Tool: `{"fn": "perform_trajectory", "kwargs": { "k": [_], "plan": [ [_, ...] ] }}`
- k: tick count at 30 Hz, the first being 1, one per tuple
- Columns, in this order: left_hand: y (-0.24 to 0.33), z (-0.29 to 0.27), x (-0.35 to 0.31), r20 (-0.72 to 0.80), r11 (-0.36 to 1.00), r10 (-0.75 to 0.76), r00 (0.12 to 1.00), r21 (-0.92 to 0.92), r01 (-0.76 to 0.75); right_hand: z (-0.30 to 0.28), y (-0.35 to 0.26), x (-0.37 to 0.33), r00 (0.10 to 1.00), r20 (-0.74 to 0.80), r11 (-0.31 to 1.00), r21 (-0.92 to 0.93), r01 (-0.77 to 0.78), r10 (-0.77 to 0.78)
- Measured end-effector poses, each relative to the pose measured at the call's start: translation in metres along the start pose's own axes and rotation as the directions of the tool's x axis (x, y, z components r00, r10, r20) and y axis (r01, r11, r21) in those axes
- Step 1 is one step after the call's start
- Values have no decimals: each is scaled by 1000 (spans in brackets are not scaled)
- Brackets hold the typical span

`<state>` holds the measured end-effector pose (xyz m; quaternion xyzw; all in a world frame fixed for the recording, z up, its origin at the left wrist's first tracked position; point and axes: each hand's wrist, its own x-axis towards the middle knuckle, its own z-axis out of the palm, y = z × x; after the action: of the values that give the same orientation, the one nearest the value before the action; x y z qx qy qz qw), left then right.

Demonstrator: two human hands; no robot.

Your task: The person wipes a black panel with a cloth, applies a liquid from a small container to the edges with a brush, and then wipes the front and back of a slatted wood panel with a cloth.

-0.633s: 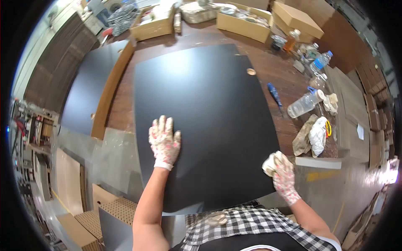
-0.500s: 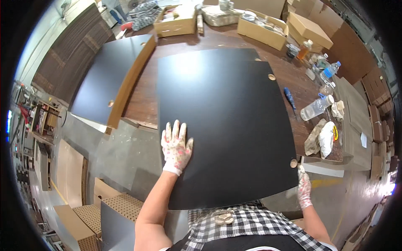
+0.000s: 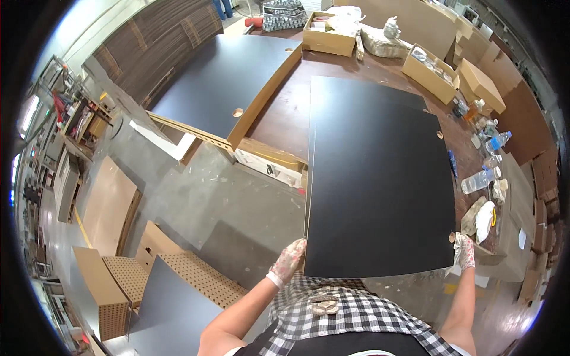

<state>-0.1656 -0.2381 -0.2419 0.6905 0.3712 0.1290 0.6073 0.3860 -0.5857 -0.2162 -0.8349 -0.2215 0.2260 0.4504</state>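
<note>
A large black panel (image 3: 380, 184) lies in front of me, its near end sticking out past the table edge toward my apron. Round holes with bare wood show along its right side. A second black panel sits beneath it, showing as a thin strip at the left and far edges. My left hand (image 3: 289, 261), in a spotted white glove, is closed on the left edge near the front corner; its fingertips are partly hidden. My right hand (image 3: 466, 251), gloved alike, holds the right edge beside the nearest hole (image 3: 452, 238); some fingers are hidden under the panel.
A thick black panel (image 3: 219, 83) with brown edges lies to the left on the brown table (image 3: 282, 110). Open cardboard boxes (image 3: 329, 41) stand at the back. Bottles (image 3: 481, 180), a blue-handled tool (image 3: 452, 163) and gloves (image 3: 485, 221) line the right. Perforated-core boards (image 3: 196, 276) stand lower left.
My left hand has gone from lying flat on the panel to gripping its left edge. My right hand stays at the right edge. The view has turned left, shifting everything rightward.
</note>
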Motion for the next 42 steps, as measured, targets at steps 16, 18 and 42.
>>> {"fn": "perform_trajectory", "kwargs": {
  "k": [16,18,42],
  "plan": [
    [40,-109,73,-169,966,56,984,257,-11,68,-102,-37,938,244,901,300,-314,246],
    [63,-116,118,-161,997,-77,984,-42,71,72,-104,-25,900,296,842,347,-414,321],
    [307,-267,164,-662,745,503,556,5,-667,101,-329,1,892,-237,882,-379,279,-384]
  ]
}}
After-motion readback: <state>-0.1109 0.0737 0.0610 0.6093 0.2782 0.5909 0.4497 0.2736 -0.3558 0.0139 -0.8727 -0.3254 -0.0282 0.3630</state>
